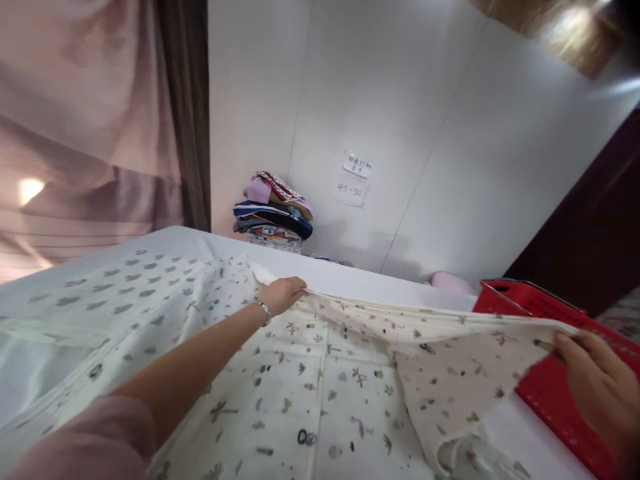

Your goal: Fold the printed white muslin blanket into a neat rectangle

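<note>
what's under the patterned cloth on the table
The white tabletop shows beyond the far edge of the patterned cloth; anything beneath the cloth's middle is covered, so I can't tell.

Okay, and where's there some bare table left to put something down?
The white table shows bare in a strip between the printed cloth and wall, right of the folded pile, plus a smaller patch between cloth and red basket. The front is crowded: cloth covers most of it.
</note>
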Available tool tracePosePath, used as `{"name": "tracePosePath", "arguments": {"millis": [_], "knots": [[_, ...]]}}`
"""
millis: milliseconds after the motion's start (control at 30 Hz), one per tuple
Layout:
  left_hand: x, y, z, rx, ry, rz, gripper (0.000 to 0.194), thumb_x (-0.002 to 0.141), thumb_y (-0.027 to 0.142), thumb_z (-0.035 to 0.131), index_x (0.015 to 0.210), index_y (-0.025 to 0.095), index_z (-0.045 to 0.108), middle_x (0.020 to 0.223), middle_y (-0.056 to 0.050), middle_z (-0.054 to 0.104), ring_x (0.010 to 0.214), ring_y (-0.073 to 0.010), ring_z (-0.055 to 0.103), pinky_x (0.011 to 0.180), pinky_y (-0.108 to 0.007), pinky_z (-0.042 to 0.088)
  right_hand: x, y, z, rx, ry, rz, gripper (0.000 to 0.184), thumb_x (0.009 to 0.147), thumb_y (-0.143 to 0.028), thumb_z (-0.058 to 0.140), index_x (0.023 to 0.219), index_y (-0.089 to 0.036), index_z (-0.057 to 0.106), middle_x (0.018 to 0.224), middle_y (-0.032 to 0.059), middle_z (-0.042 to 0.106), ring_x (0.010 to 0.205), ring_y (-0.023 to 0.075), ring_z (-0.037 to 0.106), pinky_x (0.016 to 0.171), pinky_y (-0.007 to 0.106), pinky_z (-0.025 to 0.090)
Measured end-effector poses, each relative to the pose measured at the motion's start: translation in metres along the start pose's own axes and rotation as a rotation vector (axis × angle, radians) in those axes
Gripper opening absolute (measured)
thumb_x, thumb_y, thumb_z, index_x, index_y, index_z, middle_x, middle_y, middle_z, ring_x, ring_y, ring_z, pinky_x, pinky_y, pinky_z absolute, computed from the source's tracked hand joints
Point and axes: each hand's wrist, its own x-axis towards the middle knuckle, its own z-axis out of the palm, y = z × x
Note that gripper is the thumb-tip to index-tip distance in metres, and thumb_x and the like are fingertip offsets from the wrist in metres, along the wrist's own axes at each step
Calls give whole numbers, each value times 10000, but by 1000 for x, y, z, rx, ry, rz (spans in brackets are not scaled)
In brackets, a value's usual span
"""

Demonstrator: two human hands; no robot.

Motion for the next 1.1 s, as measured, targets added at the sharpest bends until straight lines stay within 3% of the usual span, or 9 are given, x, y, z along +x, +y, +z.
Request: {"name": "tracePosePath", "arguments": {"millis": [100, 167, 200, 300, 467, 567, 700, 867, 1100], "knots": [[-2, 9, -23, 61, 123, 137, 302, 852, 340, 362, 850, 183, 620, 994, -86, 576, 928, -220, 540, 850, -328, 407, 12, -12, 8, 234, -9, 144, 184, 699, -378, 573, 800, -226, 592, 772, 24, 603, 738, 192, 563, 709, 314, 443], [-6, 20, -42, -28, 203, 181, 296, 837, 386, 391, 821, 184, 606, 1059, -84, 553, 960, -215, 525, 874, -313, 400, 24, -12, 10, 382, -17, 179, 162, 679, -351, 594, 763, -212, 583, 719, 4, 587, 685, 165, 553, 680, 289, 447], [-10, 27, -52, -110, 209, 173, 309, 836, 421, 395, 830, 187, 597, 1063, -75, 556, 942, -205, 530, 848, -292, 413, 30, -9, 10, 436, 5, 191, 149, 671, -338, 597, 743, -210, 576, 693, -5, 578, 657, 153, 545, 653, 278, 446], [-26, 49, -81, -269, 80, 113, 352, 837, 513, 387, 873, 219, 577, 856, -17, 606, 785, -181, 547, 703, -245, 440, 48, 3, 7, 522, 82, 219, 113, 649, -309, 580, 706, -213, 561, 651, -15, 575, 595, 140, 534, 576, 263, 440], [-49, 74, -114, -410, 84, 46, 390, 783, 598, 408, 742, 241, 559, 693, 12, 575, 667, -177, 525, 604, -242, 432, 62, 10, 3, 572, 74, 254, 140, 627, -315, 596, 718, -211, 576, 640, -11, 596, 563, 147, 537, 513, 264, 428], [-51, 72, -114, -445, 7, -16, 429, 762, 621, 399, 689, 220, 534, 645, 16, 546, 618, -164, 501, 566, -241, 421, 60, 5, 4, 625, 81, 227, 160, 608, -327, 621, 690, -205, 562, 573, -42, 546, 515, 118, 487, 471, 236, 394], [-49, 53, -95, -298, -67, -14, 438, 793, 587, 391, 682, 187, 528, 654, 15, 534, 662, -153, 503, 626, -235, 416, 50, 4, 9, 595, -13, 288, 166, 570, -307, 656, 647, -182, 580, 559, -40, 538, 506, 100, 461, 440, 210, 367], [-56, 38, -74, -322, -103, -60, 419, 798, 585, 385, 691, 207, 532, 662, 9, 559, 656, -172, 524, 600, -234, 421, 40, 11, 15, 565, -31, 315, 169, 563, -306, 657, 661, -181, 600, 595, -21, 586, 539, 119, 502, 467, 219, 408], [-67, 34, -64, -330, -147, -88, 403, 791, 582, 406, 762, 225, 589, 764, -2, 640, 758, -201, 575, 685, -237, 445, 25, 19, 19, 524, -130, 330, 175, 541, -303, 674, 649, -183, 606, 582, -21, 584, 526, 117, 502, 466, 217, 404]]}}
